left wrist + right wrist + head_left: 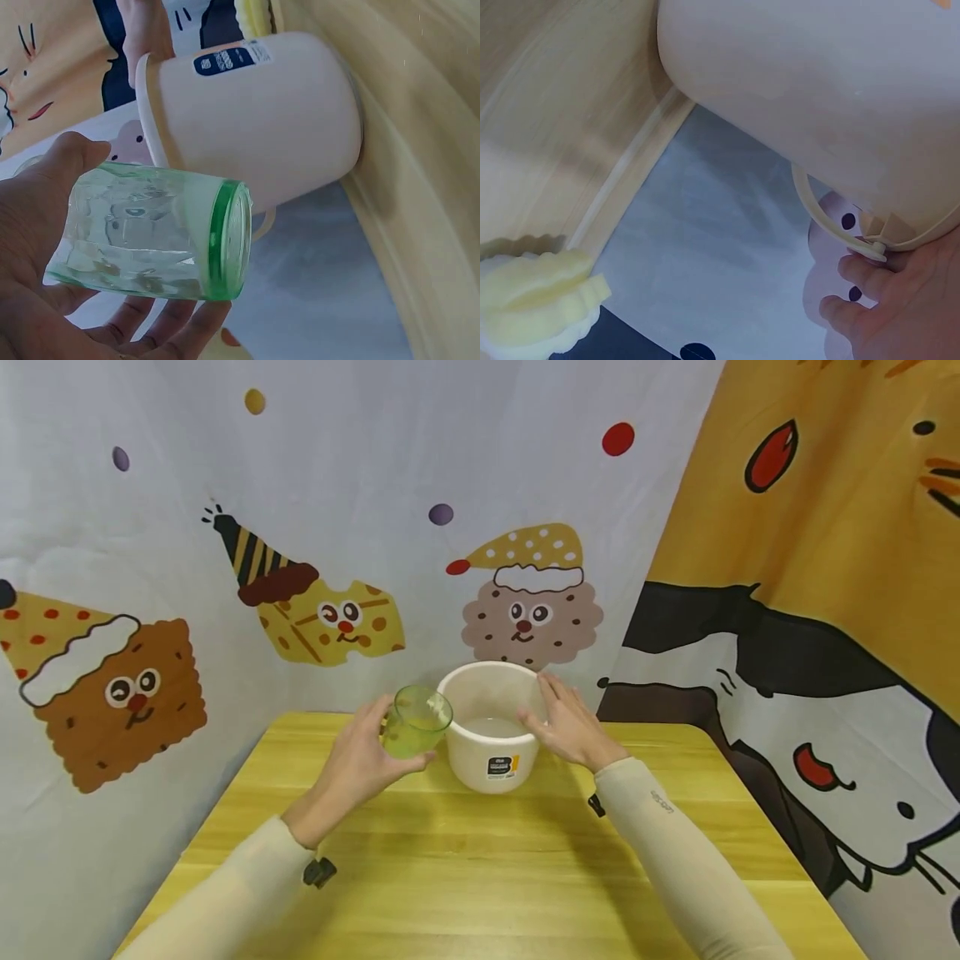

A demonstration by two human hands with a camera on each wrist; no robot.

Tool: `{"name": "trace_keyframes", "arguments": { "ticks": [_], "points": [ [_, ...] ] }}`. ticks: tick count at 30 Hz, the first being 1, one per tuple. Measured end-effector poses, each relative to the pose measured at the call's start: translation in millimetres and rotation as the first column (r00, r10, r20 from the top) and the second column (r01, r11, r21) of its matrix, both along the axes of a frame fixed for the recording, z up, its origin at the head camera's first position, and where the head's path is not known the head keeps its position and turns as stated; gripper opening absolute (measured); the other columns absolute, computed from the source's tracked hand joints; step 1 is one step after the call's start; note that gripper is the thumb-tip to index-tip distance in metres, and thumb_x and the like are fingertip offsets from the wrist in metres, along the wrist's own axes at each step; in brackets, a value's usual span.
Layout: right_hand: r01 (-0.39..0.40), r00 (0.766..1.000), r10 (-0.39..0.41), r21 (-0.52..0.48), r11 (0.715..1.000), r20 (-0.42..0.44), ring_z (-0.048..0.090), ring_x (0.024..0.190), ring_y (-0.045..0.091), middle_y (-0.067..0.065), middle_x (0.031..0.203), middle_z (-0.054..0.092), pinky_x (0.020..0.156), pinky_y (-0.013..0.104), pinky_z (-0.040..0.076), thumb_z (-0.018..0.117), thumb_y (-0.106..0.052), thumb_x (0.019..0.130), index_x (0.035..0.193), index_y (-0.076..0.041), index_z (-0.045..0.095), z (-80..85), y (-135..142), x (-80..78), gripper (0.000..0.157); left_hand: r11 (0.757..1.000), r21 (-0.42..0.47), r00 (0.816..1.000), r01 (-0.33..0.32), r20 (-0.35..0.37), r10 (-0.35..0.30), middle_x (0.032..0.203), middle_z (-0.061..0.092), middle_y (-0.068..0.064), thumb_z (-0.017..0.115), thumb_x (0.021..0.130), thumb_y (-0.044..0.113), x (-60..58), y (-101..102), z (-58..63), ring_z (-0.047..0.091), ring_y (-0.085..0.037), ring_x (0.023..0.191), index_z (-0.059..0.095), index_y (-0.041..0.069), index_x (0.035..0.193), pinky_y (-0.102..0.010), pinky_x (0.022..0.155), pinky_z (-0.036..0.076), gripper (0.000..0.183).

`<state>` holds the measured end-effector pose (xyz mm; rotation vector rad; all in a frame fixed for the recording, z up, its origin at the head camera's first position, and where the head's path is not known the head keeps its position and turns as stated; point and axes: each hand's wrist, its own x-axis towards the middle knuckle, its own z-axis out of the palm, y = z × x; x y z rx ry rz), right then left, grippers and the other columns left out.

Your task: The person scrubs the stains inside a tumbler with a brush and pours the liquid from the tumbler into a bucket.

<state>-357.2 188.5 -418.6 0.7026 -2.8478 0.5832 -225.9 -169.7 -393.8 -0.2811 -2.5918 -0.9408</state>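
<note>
A see-through green glass [416,731] is in my left hand [358,752], with the thumb on the near side and the fingers spread around the back. The glass is roughly upright and raised above the table, close beside the left rim of a white bucket [491,760]. The left wrist view shows the thick green base of the glass [232,240] below my fingers. On the bucket's right side, my right hand [570,727] grips the rim, thumb toward the inside and fingers outside. In the right wrist view those fingers [866,277] lie by the handle's hinge [877,244].
The bucket stands on a yellow wooden table [450,877], near its back edge. A printed cloth [360,460] hangs behind it. A yellow-and-white thing with a wavy edge [536,300] lies on the table to the bucket's right, out of sight in the head view.
</note>
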Motion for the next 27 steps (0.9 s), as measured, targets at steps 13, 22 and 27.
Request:
{"name": "trace_keyframes", "arguments": {
  "ticks": [13, 22, 27],
  "points": [
    [-0.001, 1.0, 0.001, -0.021, 1.0, -0.005, 0.027, 0.178, 0.053, 0.03, 0.192, 0.024, 0.148, 0.07, 0.018, 0.056, -0.059, 0.118, 0.183, 0.005, 0.022, -2.4, -1, 1.4, 0.097, 0.992, -0.116, 0.998, -0.056, -0.01, 0.055, 0.148, 0.069, -0.023, 0.1, 0.088, 0.051, -14.0, -6, 21.0, 0.074, -0.044, 0.114, 0.054, 0.014, 0.172, -0.061, 0.084, 0.068, 0.103],
    [-0.006, 1.0, 0.006, -0.005, 1.0, -0.02, 0.029, 0.177, 0.054, 0.03, 0.191, 0.025, 0.147, 0.07, 0.023, 0.052, -0.062, 0.119, 0.182, 0.006, 0.021, -1.6, 0, -1.0, 0.098, 0.984, -0.17, 0.999, -0.054, -0.008, 0.054, 0.153, 0.067, -0.019, 0.1, 0.088, 0.048, -31.9, 7, 39.5, 0.073, -0.04, 0.116, 0.05, 0.018, 0.176, -0.058, 0.087, 0.069, 0.105],
    [-0.006, 1.0, 0.006, -0.003, 1.0, -0.004, 0.028, 0.178, 0.053, 0.03, 0.191, 0.025, 0.148, 0.07, 0.018, 0.052, -0.065, 0.118, 0.183, 0.005, 0.021, 0.3, 1, 0.2, 0.101, 0.987, -0.158, 0.999, -0.041, -0.017, 0.038, 0.148, 0.07, -0.017, 0.104, 0.085, 0.044, -42.3, 13, 46.7, 0.074, -0.037, 0.112, 0.055, 0.012, 0.16, -0.053, 0.083, 0.069, 0.094]
  ]
}}
